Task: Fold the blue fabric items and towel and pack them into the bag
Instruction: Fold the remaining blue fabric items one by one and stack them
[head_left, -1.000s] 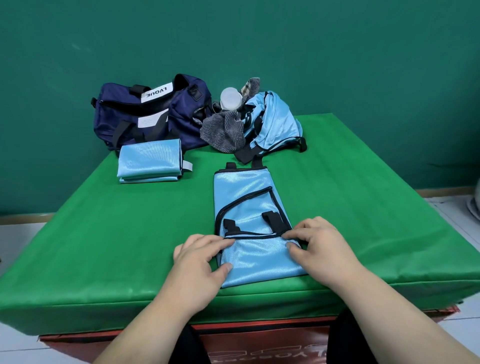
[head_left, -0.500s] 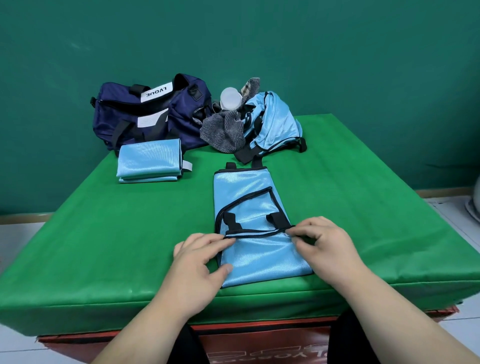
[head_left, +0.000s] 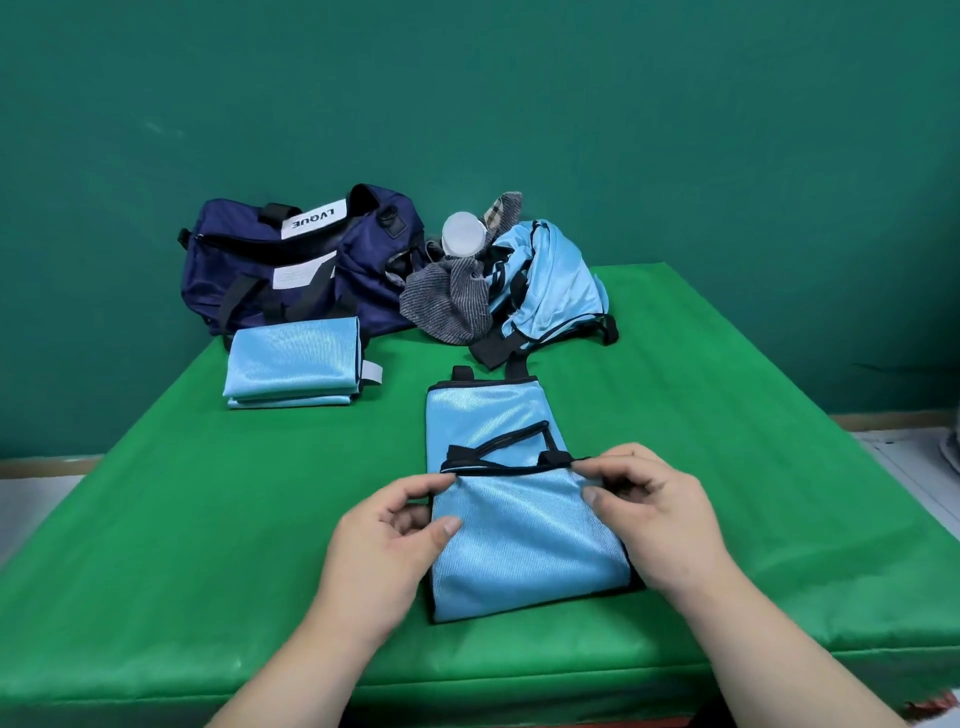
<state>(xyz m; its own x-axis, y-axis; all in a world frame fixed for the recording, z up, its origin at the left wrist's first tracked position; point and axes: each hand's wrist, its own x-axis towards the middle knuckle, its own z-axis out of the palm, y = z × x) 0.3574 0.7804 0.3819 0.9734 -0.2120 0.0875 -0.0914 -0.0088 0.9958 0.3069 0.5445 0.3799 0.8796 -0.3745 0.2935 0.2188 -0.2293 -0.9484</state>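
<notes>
Hands at lower centre, left hand (head_left: 384, 545) and right hand (head_left: 654, 514) each pinching a side of the half-folded blue fabric item (head_left: 519, 540) on the green table (head_left: 208, 519), folded blue piece (head_left: 293, 361) centre left before the navy bag (head_left: 291, 260), grey towel (head_left: 449, 301), white cup (head_left: 462, 234) and crumpled blue item (head_left: 550, 280) at upper centre, well apart from the hands.

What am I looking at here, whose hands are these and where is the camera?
No machine here: a person works bare-handed, filmed by a camera worn on the head, looking down. The left hand and right hand each pinch an edge of a blue fabric piece with black trim, its near part doubled over, on the green table. Farther back lie a folded blue piece, a navy bag, a grey striped towel, a crumpled blue item and a white container.
</notes>
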